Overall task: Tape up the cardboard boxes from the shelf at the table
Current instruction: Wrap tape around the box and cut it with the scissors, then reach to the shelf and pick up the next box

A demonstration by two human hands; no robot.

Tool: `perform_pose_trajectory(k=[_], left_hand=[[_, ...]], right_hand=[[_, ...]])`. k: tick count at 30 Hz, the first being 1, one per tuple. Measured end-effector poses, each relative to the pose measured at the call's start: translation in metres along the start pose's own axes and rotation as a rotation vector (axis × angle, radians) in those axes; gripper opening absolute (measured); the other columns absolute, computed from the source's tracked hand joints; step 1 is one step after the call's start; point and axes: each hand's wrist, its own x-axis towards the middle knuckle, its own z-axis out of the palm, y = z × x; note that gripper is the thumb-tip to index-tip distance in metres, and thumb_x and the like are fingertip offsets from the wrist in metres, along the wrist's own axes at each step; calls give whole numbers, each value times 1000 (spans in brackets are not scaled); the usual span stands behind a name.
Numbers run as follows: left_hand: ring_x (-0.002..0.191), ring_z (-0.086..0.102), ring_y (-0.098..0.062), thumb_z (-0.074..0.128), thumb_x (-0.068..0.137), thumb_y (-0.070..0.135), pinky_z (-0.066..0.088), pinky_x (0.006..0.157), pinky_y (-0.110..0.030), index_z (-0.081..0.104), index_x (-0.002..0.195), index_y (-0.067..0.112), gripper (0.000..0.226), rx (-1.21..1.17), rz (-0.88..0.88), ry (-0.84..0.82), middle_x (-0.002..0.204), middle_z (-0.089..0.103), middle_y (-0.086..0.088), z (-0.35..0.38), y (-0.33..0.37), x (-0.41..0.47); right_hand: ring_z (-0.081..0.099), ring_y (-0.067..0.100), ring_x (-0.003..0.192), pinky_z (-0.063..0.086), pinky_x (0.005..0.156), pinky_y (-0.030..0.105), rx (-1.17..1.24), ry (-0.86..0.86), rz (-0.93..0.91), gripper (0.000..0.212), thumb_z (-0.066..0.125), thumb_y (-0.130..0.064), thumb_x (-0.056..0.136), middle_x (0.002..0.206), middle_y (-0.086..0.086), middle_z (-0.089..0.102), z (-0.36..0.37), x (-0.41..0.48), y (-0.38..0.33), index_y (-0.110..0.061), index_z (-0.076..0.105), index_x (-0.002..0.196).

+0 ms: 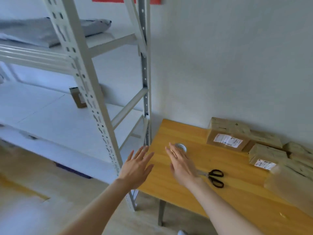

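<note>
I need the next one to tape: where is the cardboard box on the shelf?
In the head view, the cardboard box stands left of centre on the rack's middle shelf board, partly hidden behind the front upright.

Both hands are stretched out with fingers spread, holding nothing: the left hand (135, 167) by the table's (162, 185) left edge, the right hand (182, 165) above it, partly covering a tape roll (182, 146). Black-handled scissors (215, 178) lie beside the right wrist. Labelled cardboard boxes (227, 138) line the wall, and one more cardboard box (78, 99) sits on the metal shelf (94, 106).
</note>
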Motion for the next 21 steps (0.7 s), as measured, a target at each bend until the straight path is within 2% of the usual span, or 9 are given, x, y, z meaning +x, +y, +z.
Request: perform_pose_trajectory(k=[2, 4, 7, 10, 12, 14, 15, 18, 21], left_hand=[[149, 6, -20, -37, 66, 70, -1, 118, -37, 21, 152, 29, 111, 21, -59, -4, 161, 9, -1, -11, -21, -44], [149, 1, -19, -37, 65, 70, -2, 119, -37, 16, 153, 29, 110, 43, -102, -19, 162, 5, -1, -20, -44, -83], [149, 0, -19, -39, 65, 68, 1, 120, -39, 13, 153, 30, 109, 40, -167, 15, 162, 3, -1, -31, -82, -132], [149, 2, -20, -43, 62, 67, 2, 120, -40, 12, 154, 29, 114, 59, -230, 39, 162, 2, -2, -44, -118, -168], [149, 2, -20, -31, 75, 65, 2, 120, -39, 12, 154, 29, 96, 40, -275, 60, 162, 3, -2, -55, -138, -185], [149, 0, -20, -1, 97, 53, 1, 120, -39, 11, 154, 28, 64, 30, -320, 68, 162, 2, -3, -63, -161, -195], [149, -1, -20, 10, 101, 48, 0, 120, -39, 10, 154, 28, 57, 26, -342, 67, 162, 2, -3, -66, -173, -199], [149, -1, -20, 17, 103, 45, 0, 120, -39, 8, 154, 28, 55, 49, -379, 67, 162, 0, -3, -75, -210, -204], [149, -1, -20, 17, 104, 45, 0, 120, -38, 7, 154, 28, 54, 63, -401, 70, 162, 0, -3, -80, -253, -194]], right_hand=[[10, 19, 151, 14, 120, 32, 15, 8, -24, 59, 40, -16, 103, 164, 2, 4, 4, -5, -48, -16, 15, 157], [11, 19, 151, 12, 120, 30, 24, 26, -48, 58, 40, -17, 103, 164, 3, 6, 7, -8, -94, -15, 17, 156], [17, 23, 150, 13, 119, 31, 30, 36, -90, 57, 44, -13, 102, 164, 6, 11, 15, -9, -154, -12, 24, 155], [15, 22, 150, 13, 120, 32, 46, 12, -147, 57, 42, -13, 102, 164, 5, 10, 22, -4, -205, -12, 22, 155], [14, 22, 150, 12, 120, 31, 49, 5, -186, 57, 42, -15, 102, 164, 5, 9, 26, 4, -234, -12, 21, 155], [12, 21, 150, 8, 119, 28, 43, -16, -214, 58, 43, -17, 103, 164, 4, 8, 32, 17, -257, -12, 20, 155], [12, 20, 150, 7, 119, 28, 45, -26, -222, 58, 43, -18, 103, 164, 3, 7, 35, 26, -267, -13, 20, 155], [14, 20, 150, 15, 119, 30, 59, -46, -221, 58, 43, -20, 103, 164, 2, 6, 44, 60, -289, -14, 19, 155], [12, 19, 150, 16, 118, 29, 58, -40, -209, 58, 41, -22, 104, 164, 2, 3, 51, 101, -305, -14, 17, 156]])
